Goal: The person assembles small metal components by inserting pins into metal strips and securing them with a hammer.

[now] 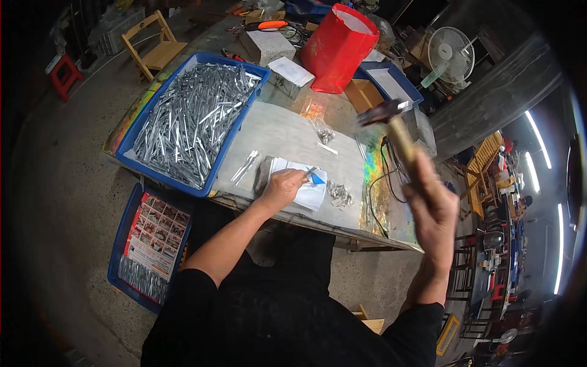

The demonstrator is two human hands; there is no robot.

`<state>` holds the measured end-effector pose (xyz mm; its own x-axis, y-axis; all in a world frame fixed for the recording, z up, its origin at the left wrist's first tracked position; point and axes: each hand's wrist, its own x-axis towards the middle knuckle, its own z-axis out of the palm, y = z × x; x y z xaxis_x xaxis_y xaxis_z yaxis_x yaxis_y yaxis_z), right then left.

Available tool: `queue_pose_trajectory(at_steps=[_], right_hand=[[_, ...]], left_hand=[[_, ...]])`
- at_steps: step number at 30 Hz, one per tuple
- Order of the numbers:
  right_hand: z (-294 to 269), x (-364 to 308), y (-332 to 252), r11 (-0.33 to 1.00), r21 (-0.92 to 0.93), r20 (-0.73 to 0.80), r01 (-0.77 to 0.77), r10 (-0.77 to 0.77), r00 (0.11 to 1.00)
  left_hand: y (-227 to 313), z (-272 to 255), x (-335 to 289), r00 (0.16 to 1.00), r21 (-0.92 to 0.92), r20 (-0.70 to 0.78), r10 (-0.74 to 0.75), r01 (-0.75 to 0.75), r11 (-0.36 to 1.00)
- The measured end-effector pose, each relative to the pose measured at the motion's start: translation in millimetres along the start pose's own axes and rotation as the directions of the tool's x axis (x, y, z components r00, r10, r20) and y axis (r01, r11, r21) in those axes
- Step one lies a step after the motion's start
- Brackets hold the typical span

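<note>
My right hand [435, 208] is wrapped round the wooden handle of a hammer [400, 136], raised above the right side of the table and slightly smeared by motion. Its dark head points up and away from me. Lower down, my left hand [283, 188] pinches a small metal piece [312, 172] over a stack of white paper [310, 197]. A small blue patch [318, 178] shows on the paper beside the fingertips. Just right of the paper lies a pile of small metal parts [340, 194]. Several thin metal strips [246, 167] rest to the left of it.
A blue tray [164, 186] heaped with metal strips fills the table's left side. A second blue tray [116, 269] sits lower left. Behind stand a red bag [338, 50] and stone blocks [267, 46]. A black cable [389, 177] loops at the right; a fan [451, 55] stands beyond.
</note>
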<state>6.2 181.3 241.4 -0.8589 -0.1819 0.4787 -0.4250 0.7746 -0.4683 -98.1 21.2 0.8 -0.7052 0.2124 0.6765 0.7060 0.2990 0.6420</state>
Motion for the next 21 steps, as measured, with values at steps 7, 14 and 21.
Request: queue_pose_trajectory(at_steps=[7,14,21], right_hand=[[35,-22,23,0.996,-0.049,0.128,-0.07,0.075,0.989],[42,-32,35,0.952,0.004,0.299,-0.306,0.291,0.909],[58,-61,100,0.518,0.514,0.266,-0.683,0.661,0.702]], left_hand=[[5,2,0,0.999,-0.027,-0.037,-0.017,0.016,1.0],[2,2,-1,0.999,-0.045,-0.049,-0.017,0.015,0.999],[5,-2,1,1.0,-0.026,0.008,0.002,-0.001,1.0]])
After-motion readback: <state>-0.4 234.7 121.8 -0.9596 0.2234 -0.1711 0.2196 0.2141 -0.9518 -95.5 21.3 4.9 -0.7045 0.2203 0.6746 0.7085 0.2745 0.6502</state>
